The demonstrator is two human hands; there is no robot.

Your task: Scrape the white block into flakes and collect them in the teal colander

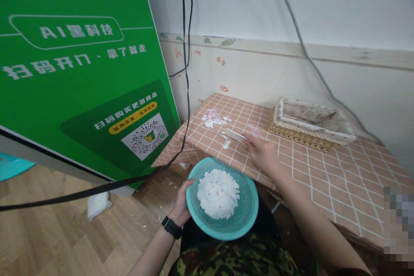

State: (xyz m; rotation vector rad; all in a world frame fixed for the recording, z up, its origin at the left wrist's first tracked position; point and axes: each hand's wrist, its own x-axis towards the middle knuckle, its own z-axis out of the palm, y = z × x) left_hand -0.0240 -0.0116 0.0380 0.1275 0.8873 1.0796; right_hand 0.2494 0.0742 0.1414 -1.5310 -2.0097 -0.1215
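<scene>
A teal plastic colander (249,220) is held below the table's front edge, and my left hand (183,200) is closed on its left rim. Inside it lies a heap of small white paper scraps (218,194). Over the tabletop, my right hand (261,151) is closed on a thin, flat white piece (234,135); its exact kind is unclear. Beyond that piece is a pile of white and pinkish scraps (211,118). A single scrap (227,143) lies near the table edge, and a pinkish patch (252,130) shows just past my right fingers.
The table has a brown-and-white checked cloth (323,177). A lined wicker basket (300,136) stands against the wall. A black cable (186,64) hangs across the table's left corner, beside a green cabinet (80,95). A white plastic bag (98,205) lies on the floor.
</scene>
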